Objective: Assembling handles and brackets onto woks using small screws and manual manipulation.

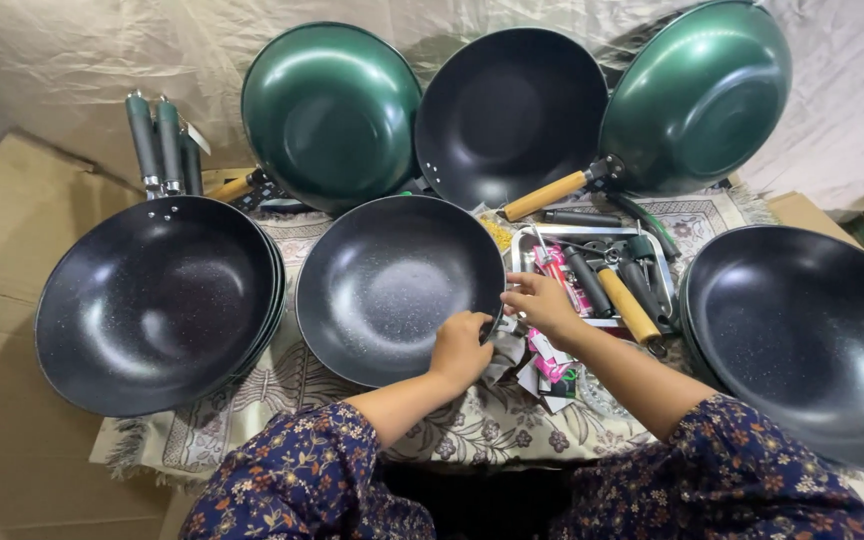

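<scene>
Both hands, left (pixel 460 348) and right (pixel 542 303), are pinching the right rim of the central speckled black wok (pixel 392 285), fingers curled narrow.

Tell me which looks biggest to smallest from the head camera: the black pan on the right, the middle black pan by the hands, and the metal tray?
1. The black pan on the right looks largest, though it may simply sit nearer the camera.
2. The middle black pan.
3. The metal tray, clearly smallest.

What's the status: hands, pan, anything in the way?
Left hand and right hand both on middle black pan's right rim. Tray of handles beside it. Nothing blocking.
</scene>
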